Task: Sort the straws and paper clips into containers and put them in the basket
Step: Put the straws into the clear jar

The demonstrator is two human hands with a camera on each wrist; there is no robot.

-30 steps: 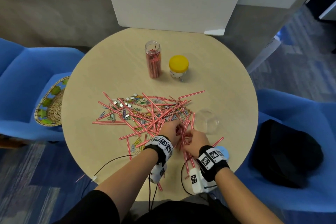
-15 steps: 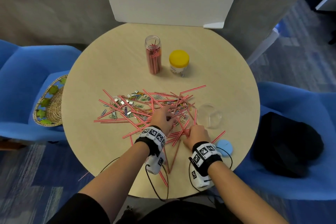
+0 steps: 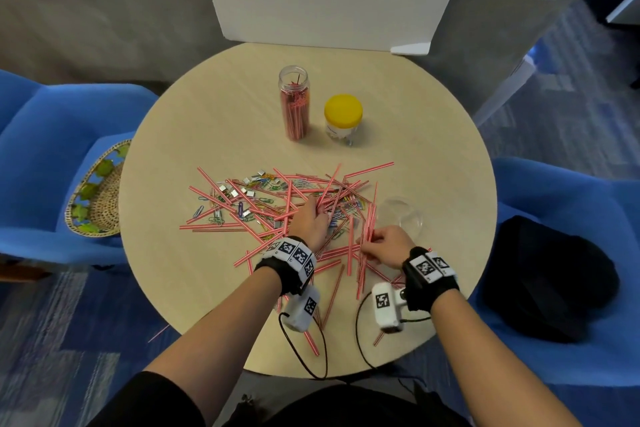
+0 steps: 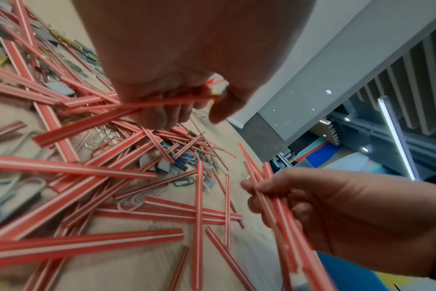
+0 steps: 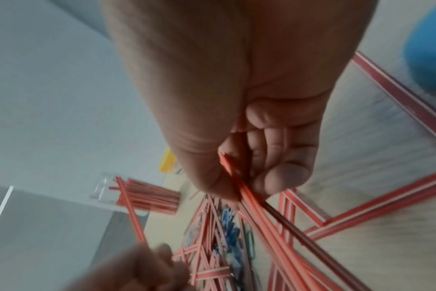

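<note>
Basket (image 3: 98, 198) waits on the chair, nothing in it yet. Straws (image 3: 242, 218) and paper clips (image 3: 239, 210) litter the desk (image 3: 207, 114). Left hand (image 3: 310, 222) fingers grasp straws; right hand (image 3: 384, 248) clutches a bundle. Tall jar (image 3: 294, 104) only partly filled — plenty left.

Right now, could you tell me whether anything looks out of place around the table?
Yes: one straw lies on the carpet just off the table's near left edge, away from the pile. Another straw pokes over the near rim beneath the right wrist camera. Otherwise nothing stands out.
</note>
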